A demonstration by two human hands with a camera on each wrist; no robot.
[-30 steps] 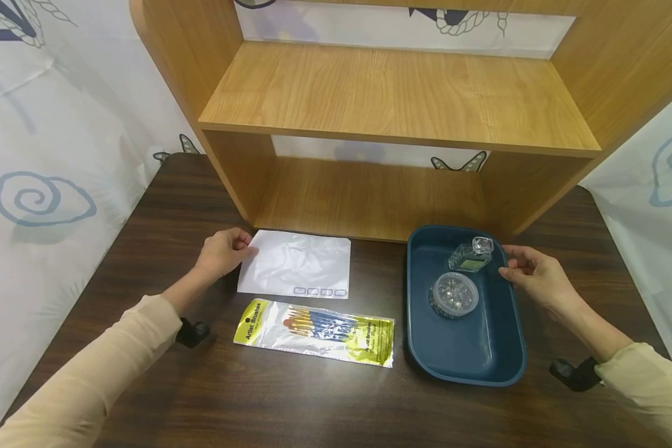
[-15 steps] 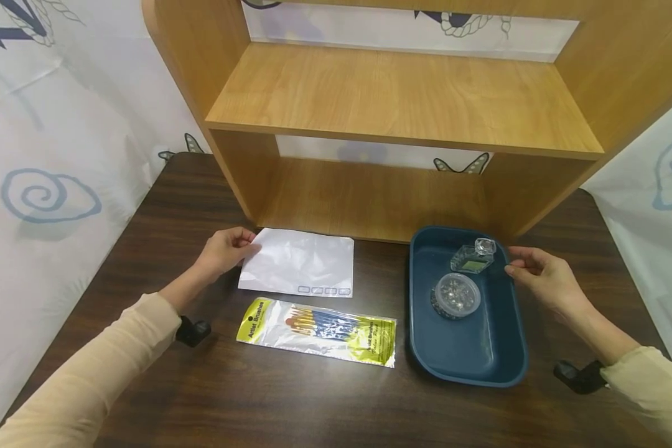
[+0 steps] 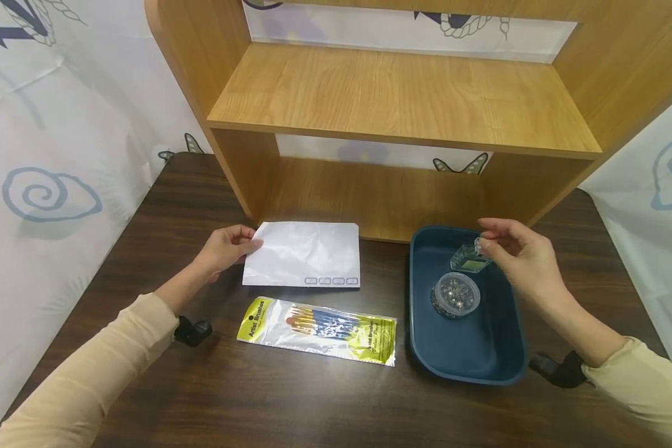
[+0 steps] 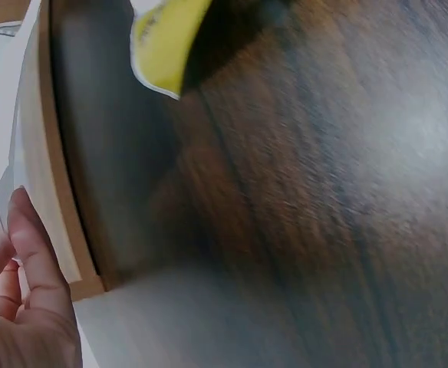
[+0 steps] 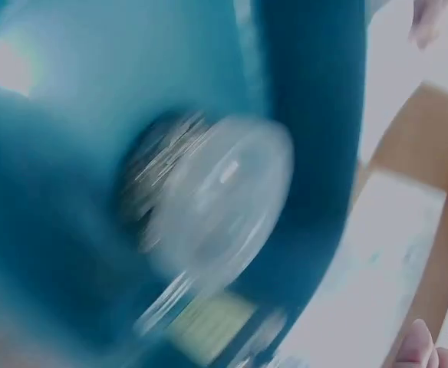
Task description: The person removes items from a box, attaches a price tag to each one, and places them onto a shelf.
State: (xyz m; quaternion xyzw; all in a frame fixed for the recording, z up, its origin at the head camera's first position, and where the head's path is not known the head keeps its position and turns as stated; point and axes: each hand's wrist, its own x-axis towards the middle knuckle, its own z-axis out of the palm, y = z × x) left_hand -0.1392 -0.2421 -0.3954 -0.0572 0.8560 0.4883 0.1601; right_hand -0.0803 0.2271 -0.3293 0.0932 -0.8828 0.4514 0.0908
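Observation:
My left hand [image 3: 224, 252] pinches the left edge of a white envelope [image 3: 305, 252] between thumb and fingers; the left wrist view shows the fingers [image 4: 36, 257] on its edge. Below it lies a clear and yellow packet of artist brushes [image 3: 319, 330]. In the blue tray [image 3: 462, 358] are a round clear-lidded tub [image 3: 456, 294] and a glass bottle [image 3: 470, 259] with a green label. Over the bottle's clear cap hangs my right hand [image 3: 529, 261], thumb and fingers apart and partly covering the cap. In the right wrist view its fingertips show beside the bottle, not gripping it.
A wooden shelf unit [image 3: 403, 99] stands behind the envelope and tray, its lower board edge close to both. The dark table [image 3: 313, 404] extends in front. Patterned white cloth [image 3: 61, 143] hangs at the back and sides.
My right hand has moved left from the tray's right rim to above the bottle's cap. The envelope has shifted slightly up and right and appears more tilted, with my left hand still holding it.

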